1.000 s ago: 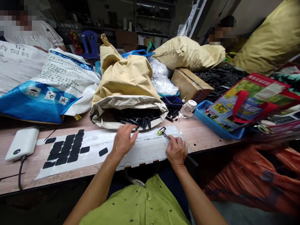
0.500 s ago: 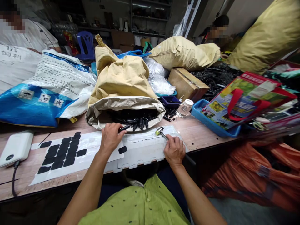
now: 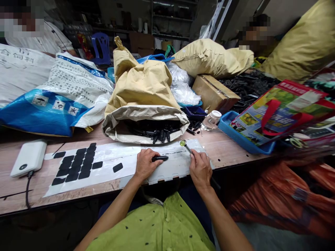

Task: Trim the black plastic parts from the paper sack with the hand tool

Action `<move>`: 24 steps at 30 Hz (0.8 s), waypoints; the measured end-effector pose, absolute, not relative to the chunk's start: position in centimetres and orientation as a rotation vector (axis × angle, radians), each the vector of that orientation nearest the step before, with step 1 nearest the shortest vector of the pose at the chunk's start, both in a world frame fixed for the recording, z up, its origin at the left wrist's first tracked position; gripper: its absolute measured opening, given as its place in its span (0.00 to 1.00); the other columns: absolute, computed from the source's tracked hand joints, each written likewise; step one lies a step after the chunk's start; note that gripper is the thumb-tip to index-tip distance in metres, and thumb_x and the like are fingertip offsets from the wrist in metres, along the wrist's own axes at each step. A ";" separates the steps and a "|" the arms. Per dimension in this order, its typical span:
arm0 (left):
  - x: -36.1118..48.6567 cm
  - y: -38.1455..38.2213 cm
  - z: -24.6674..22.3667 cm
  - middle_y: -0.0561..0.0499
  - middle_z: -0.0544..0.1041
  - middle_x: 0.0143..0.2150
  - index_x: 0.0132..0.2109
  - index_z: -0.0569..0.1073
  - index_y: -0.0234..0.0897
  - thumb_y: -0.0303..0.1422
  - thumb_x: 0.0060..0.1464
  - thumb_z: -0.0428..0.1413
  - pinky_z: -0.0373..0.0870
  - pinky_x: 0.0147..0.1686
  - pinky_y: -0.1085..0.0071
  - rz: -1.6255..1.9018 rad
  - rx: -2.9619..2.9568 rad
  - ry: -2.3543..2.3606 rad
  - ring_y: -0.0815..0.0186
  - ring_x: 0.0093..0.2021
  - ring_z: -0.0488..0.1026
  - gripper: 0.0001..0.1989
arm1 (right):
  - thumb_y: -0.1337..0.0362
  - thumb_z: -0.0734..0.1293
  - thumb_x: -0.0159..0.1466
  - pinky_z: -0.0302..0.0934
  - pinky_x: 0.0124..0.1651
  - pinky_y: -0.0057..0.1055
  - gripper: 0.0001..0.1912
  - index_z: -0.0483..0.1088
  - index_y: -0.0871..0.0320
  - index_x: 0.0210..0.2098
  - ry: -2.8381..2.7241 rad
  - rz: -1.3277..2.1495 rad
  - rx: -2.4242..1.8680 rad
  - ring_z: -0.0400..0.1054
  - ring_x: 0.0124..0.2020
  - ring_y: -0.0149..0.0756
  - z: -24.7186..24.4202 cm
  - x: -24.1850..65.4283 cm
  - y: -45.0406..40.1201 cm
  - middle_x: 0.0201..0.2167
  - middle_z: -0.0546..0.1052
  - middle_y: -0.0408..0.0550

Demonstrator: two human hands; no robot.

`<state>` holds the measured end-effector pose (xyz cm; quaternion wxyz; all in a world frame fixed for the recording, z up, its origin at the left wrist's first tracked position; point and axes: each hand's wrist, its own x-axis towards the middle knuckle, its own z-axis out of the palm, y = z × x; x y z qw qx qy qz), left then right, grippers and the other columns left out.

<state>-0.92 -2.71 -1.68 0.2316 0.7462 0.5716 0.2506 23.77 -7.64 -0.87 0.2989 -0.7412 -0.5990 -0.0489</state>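
Observation:
My left hand [image 3: 147,164] is closed on a dark pen-shaped piece [image 3: 160,158], lying level just above or on the pale board [image 3: 174,167]. In my right hand [image 3: 201,170] is a small hammer [image 3: 186,147] with a metal shaft and a yellow-green face, its head tilted up beyond my fingers. Behind both hands a tan sack [image 3: 143,82] gapes toward me, and many similar black pieces [image 3: 161,135] spill at its mouth. To the left, a white sheet [image 3: 107,179] carries rows of black rounded patches [image 3: 74,165].
A white power bank [image 3: 28,158] with a cable lies at the far left, before a blue-and-white sack [image 3: 39,111]. On the right stand a clear jar [image 3: 210,120], a cardboard box [image 3: 213,92] and a blue tray [image 3: 227,129] with a colourful bag. Two people are at the back.
My left hand has moved right from the sack's mouth onto the board, bringing the black piece. The hammer in my right hand has turned, its face now toward me. The view has shifted slightly.

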 end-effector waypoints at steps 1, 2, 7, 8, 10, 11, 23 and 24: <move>-0.9 -2.7 -1.6 0.50 0.78 0.41 0.44 0.81 0.46 0.39 0.55 0.66 0.61 0.50 0.60 0.681 2.048 1.574 0.56 0.48 0.68 0.09 | 0.60 0.59 0.73 0.58 0.47 0.34 0.18 0.75 0.55 0.55 -1.586 -0.066 -1.913 0.67 0.43 0.40 -0.4 23.2 -8.1 0.41 0.75 0.51; -0.9 -2.7 -1.5 0.51 0.78 0.41 0.44 0.81 0.46 0.39 0.55 0.66 0.61 0.49 0.60 0.673 2.042 1.577 0.56 0.48 0.68 0.09 | 0.59 0.58 0.74 0.60 0.48 0.33 0.19 0.75 0.55 0.56 -1.589 0.013 -1.858 0.68 0.45 0.40 0.1 22.6 -8.5 0.42 0.76 0.51; -0.6 -2.7 -1.3 0.51 0.79 0.41 0.42 0.82 0.48 0.39 0.53 0.67 0.60 0.50 0.59 0.654 1.992 1.605 0.55 0.48 0.68 0.08 | 0.60 0.57 0.74 0.65 0.49 0.30 0.19 0.74 0.54 0.57 -1.705 0.270 -1.713 0.73 0.46 0.36 1.2 19.4 -10.4 0.44 0.78 0.50; -0.5 -2.7 -1.2 0.52 0.79 0.41 0.41 0.82 0.48 0.39 0.52 0.67 0.60 0.50 0.59 0.658 1.983 1.608 0.55 0.48 0.68 0.08 | 0.61 0.58 0.74 0.65 0.48 0.29 0.19 0.74 0.53 0.57 -1.737 0.268 -1.716 0.73 0.44 0.35 1.2 18.9 -10.7 0.43 0.78 0.49; -0.5 -2.7 -1.2 0.52 0.79 0.41 0.41 0.82 0.48 0.38 0.52 0.67 0.60 0.49 0.60 0.663 1.967 1.605 0.55 0.48 0.68 0.08 | 0.64 0.58 0.73 0.64 0.44 0.26 0.19 0.74 0.51 0.59 -1.786 0.222 -1.721 0.73 0.40 0.33 1.2 18.2 -11.0 0.39 0.77 0.47; -0.5 -2.7 -1.1 0.52 0.79 0.40 0.41 0.82 0.47 0.38 0.52 0.67 0.60 0.49 0.60 0.666 1.962 1.604 0.55 0.49 0.68 0.08 | 0.65 0.58 0.73 0.63 0.43 0.26 0.20 0.73 0.49 0.60 -1.803 0.186 -1.720 0.72 0.39 0.33 1.2 18.0 -11.1 0.37 0.76 0.46; -0.6 -2.7 -1.1 0.52 0.79 0.39 0.40 0.82 0.47 0.39 0.51 0.68 0.61 0.48 0.60 0.687 1.978 1.605 0.56 0.46 0.68 0.08 | 0.69 0.58 0.72 0.58 0.38 0.27 0.23 0.73 0.46 0.61 -1.887 -0.095 -1.764 0.67 0.36 0.34 1.5 18.5 -11.2 0.34 0.72 0.46; -0.6 -2.7 -1.1 0.52 0.79 0.39 0.40 0.82 0.47 0.39 0.52 0.67 0.61 0.48 0.60 0.689 1.979 1.608 0.56 0.46 0.69 0.08 | 0.69 0.58 0.72 0.58 0.38 0.27 0.23 0.73 0.46 0.61 -1.891 -0.099 -1.767 0.67 0.36 0.34 1.5 18.5 -11.2 0.34 0.72 0.46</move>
